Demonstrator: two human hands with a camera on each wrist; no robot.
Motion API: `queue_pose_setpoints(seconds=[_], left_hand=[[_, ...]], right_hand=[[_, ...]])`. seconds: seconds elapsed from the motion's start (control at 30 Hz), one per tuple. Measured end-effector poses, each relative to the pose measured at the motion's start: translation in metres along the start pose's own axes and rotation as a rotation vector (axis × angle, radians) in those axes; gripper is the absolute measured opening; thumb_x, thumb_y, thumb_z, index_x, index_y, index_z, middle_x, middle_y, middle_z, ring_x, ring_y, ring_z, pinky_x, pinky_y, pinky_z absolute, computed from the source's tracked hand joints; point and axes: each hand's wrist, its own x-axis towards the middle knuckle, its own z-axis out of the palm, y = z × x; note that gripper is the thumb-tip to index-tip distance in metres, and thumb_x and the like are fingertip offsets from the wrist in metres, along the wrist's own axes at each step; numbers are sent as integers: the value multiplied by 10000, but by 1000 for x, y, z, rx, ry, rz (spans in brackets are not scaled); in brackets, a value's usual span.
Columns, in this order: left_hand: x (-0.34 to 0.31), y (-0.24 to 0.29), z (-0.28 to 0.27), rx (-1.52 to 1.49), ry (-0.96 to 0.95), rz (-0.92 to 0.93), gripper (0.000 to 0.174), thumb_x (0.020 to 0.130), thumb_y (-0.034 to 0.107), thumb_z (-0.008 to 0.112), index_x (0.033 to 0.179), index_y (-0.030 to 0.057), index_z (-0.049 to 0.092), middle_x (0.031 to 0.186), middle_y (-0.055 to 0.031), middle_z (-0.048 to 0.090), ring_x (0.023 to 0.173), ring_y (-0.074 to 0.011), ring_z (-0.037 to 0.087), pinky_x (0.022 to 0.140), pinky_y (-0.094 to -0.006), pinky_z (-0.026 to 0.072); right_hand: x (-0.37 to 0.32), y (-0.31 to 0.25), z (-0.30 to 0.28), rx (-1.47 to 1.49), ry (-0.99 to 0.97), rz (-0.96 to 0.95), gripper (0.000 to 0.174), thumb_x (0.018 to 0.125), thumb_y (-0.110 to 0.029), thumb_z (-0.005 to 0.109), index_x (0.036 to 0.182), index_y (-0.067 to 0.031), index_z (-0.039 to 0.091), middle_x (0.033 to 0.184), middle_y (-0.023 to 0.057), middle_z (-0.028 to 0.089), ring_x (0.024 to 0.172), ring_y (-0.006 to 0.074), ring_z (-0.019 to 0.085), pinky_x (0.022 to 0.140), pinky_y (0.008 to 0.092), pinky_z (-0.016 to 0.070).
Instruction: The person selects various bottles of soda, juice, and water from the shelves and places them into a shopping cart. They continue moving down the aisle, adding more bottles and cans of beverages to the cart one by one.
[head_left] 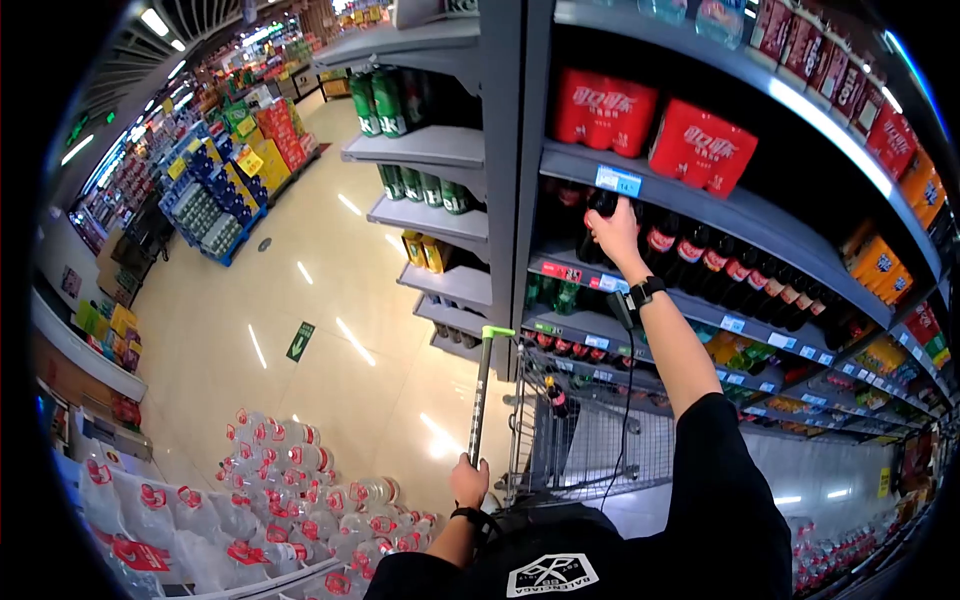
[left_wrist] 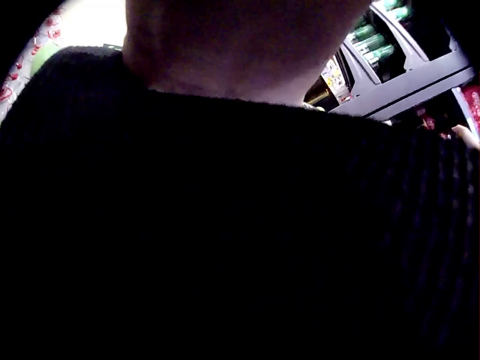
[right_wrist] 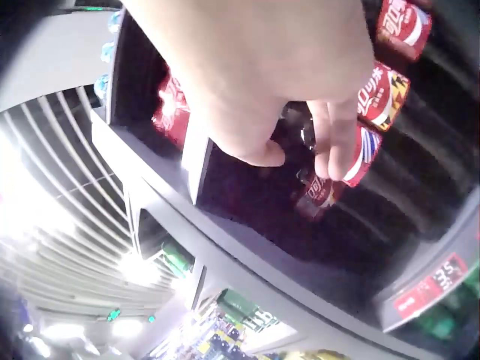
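Head view: dark, glossy bottle (head_left: 602,206) in grip of right hand (head_left: 617,235), cart handle (head_left: 480,395) in grip of left hand (head_left: 469,483).

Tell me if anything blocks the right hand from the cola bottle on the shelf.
Nothing visible does: the right hand is at the cola bottle, its top between thumb and fingers. The shelf edge runs above and other bottles stand alongside, neither in between.

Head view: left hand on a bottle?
No, the left hand grips the green-tipped bar.
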Motion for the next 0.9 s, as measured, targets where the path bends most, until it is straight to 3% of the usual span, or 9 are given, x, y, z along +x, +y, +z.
queue_pose_setpoints(seconds=[0.07, 0.1, 0.13, 0.27, 0.5, 0.67, 0.77, 0.83, 0.9], left_hand=[[-3, 9, -11, -22, -19, -18, 370, 878, 365, 680, 1009, 25, 616, 900, -268, 714, 880, -480, 690, 795, -571, 548], [-3, 11, -12, -14, -16, -23, 368, 880, 366, 676, 1005, 26, 614, 898, -266, 715, 880, -479, 692, 794, -568, 550], [-2, 11, -13, 0, -19, -31, 366, 881, 367, 673, 1001, 26, 613, 896, -265, 715, 880, -478, 693, 793, -566, 552], [2, 11, -17, 30, 3, 2, 367, 885, 367, 667, 1039, 36, 624, 916, -257, 725, 868, -473, 699, 795, -564, 552], [20, 2, -9, 81, -30, 12, 387, 923, 375, 653, 1115, 42, 602, 932, -268, 717, 882, -470, 691, 778, -566, 547], [41, -3, -11, -28, -146, -88, 323, 878, 330, 679, 1014, 38, 675, 966, -282, 714, 926, -472, 687, 812, -559, 542], [55, -12, -5, -262, -478, -334, 337, 871, 310, 676, 991, -3, 709, 940, -287, 715, 949, -459, 692, 850, -519, 544], [61, -34, 24, -127, -253, -153, 275, 895, 247, 665, 841, -23, 663, 676, -142, 683, 530, -228, 676, 546, -388, 542], [58, -31, 21, -167, -241, -127, 280, 899, 250, 655, 839, -23, 659, 673, -140, 679, 535, -223, 673, 545, -384, 534]], right_hand=[[8, -62, -24, 275, -217, 461, 618, 862, -282, 741, 1341, 27, 504, 1075, 281, 688, 986, 477, 675, 893, 507, 541], [15, -61, -22, 151, -188, 448, 616, 855, -364, 765, 1304, 4, 558, 1006, 257, 726, 1016, 483, 670, 909, 530, 529], [22, -22, -3, -167, 6, 224, 566, 850, -428, 765, 1235, -36, 635, 1068, 252, 729, 1017, 445, 688, 878, 496, 548], [-15, -59, -15, -183, 172, 58, 429, 868, -422, 751, 1083, -54, 703, 1089, 205, 718, 1004, 425, 676, 850, 474, 545], [-138, -40, -45, -9, 31, -344, 235, 840, -129, 828, 1019, -19, 725, 1102, 164, 719, 1032, 320, 706, 911, 365, 548], [-206, -52, -84, 78, 179, 11, 215, 848, -109, 840, 971, 15, 715, 1024, 130, 726, 905, 219, 702, 845, 326, 547], [-254, -17, -91, 68, -125, 360, 230, 821, -162, 860, 896, 11, 728, 944, 116, 714, 833, 207, 685, 796, 320, 542], [-293, 21, -82, -30, -328, 386, 238, 798, -199, 869, 860, -5, 745, 875, 114, 708, 775, 228, 684, 765, 330, 545], [-347, 76, -64, -80, -480, 433, 247, 779, -227, 874, 859, -22, 761, 840, 127, 715, 750, 263, 697, 743, 350, 552]])
